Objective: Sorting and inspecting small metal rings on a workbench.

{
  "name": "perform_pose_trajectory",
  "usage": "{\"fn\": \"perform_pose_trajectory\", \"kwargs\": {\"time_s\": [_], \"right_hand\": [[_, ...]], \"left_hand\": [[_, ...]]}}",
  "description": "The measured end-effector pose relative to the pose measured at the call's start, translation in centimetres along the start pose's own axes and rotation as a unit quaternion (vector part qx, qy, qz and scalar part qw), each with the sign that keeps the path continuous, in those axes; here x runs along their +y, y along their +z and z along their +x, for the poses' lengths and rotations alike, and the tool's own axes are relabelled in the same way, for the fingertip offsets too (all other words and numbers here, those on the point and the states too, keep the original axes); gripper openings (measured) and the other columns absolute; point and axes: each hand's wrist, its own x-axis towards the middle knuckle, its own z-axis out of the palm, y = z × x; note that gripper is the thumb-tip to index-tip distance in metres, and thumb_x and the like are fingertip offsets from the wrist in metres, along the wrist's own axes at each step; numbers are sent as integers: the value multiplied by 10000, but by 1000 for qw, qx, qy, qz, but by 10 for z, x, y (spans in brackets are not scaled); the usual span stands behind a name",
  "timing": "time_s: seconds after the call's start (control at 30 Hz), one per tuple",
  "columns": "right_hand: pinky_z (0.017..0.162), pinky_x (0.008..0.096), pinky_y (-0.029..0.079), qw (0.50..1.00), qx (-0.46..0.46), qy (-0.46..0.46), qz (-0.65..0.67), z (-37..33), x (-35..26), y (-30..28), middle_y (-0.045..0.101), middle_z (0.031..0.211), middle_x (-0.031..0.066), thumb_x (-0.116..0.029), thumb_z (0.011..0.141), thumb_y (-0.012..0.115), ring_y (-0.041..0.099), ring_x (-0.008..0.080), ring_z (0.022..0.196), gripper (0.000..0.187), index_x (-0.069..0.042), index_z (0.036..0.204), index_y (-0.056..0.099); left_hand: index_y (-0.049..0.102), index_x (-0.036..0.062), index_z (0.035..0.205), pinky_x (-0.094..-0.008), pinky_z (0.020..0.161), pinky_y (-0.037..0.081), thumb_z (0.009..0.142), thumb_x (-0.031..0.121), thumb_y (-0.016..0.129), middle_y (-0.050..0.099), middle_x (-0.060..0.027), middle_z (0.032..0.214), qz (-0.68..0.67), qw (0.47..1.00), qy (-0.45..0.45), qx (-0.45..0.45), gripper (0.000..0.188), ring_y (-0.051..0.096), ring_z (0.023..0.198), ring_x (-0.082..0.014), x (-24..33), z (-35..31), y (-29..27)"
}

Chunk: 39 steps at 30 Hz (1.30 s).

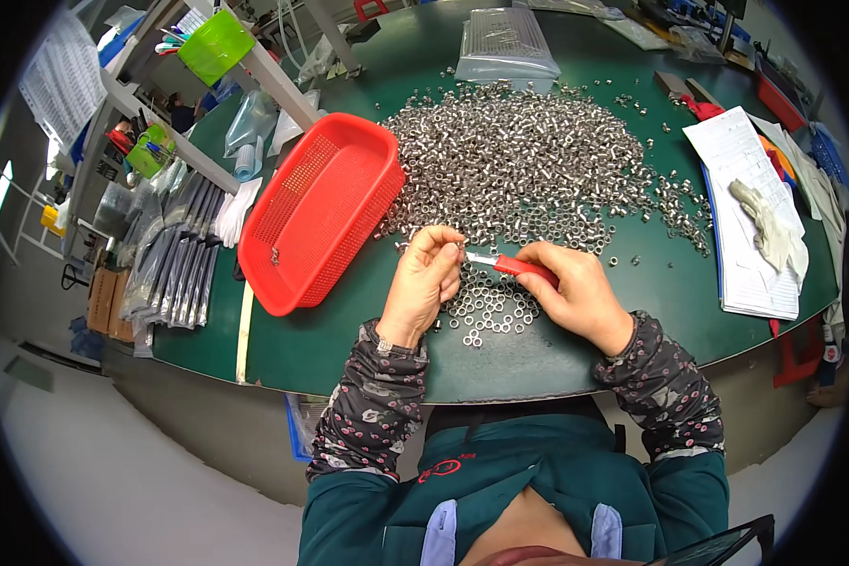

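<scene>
My right hand (573, 288) is closed around the red handle of a small knife-like tool (519, 267), whose metal blade points left. My left hand (425, 283) pinches a small metal ring-shaped piece (461, 247) between thumb and fingers, and the tool's tip meets it there. Fingers hide most of that piece. Loose metal rings (486, 307), some looking like hex nuts, lie flat on the green table (557, 363) between and below my hands. Beyond them spreads a big heap of similar shiny metal pieces (528, 160).
A red plastic basket (323, 212) stands left of the heap, with a few metal pieces inside. To the right lie papers on a clipboard (740, 208) with a whitish glove (769, 226) on top. Stacked plastic trays (507, 47) sit behind the heap; bagged parts (174, 269) lie far left.
</scene>
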Motion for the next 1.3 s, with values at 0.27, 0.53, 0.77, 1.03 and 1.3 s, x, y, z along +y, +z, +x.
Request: {"fn": "perform_pose_trajectory", "kwargs": {"time_s": [0.27,0.53,0.77,1.03,1.3], "right_hand": [[559,359,475,997,-14,46,67,-1,1,2,634,723,143,-143,829,631,633,286,621,166,-29,948,615],[557,355,475,993,-34,73,83,-1,1,1,631,709,148,-145,835,621,635,279,614,169,-29,956,620],[561,352,477,990,-53,93,89,0,0,-3,633,699,146,-155,833,622,637,278,612,166,-25,936,626],[567,373,485,997,-35,56,49,-1,1,-2,643,721,145,-151,836,621,636,302,630,142,-33,915,625],[575,408,476,1000,-13,9,-22,-1,2,-2,631,729,139,-163,829,635,617,326,651,143,-44,906,616]], "left_hand": [[510,46,1057,-177,450,336,941,70,527,557,-38,910,-14,1000,2,-24,119,373,545,-48,-2,0,0],[508,45,1050,-182,455,338,935,66,535,562,-41,920,-13,999,4,-43,120,375,547,-48,-2,-1,2],[518,33,1030,-180,453,336,929,71,549,568,-42,907,-5,999,4,-48,112,376,540,-42,-3,0,0],[525,17,1035,-175,450,334,927,72,552,571,-46,869,8,1000,1,-30,125,368,524,-37,-4,-1,2],[541,-1,1049,-173,446,340,921,69,558,574,-43,819,8,1000,-13,-17,146,378,517,-36,-4,-2,1]]}}
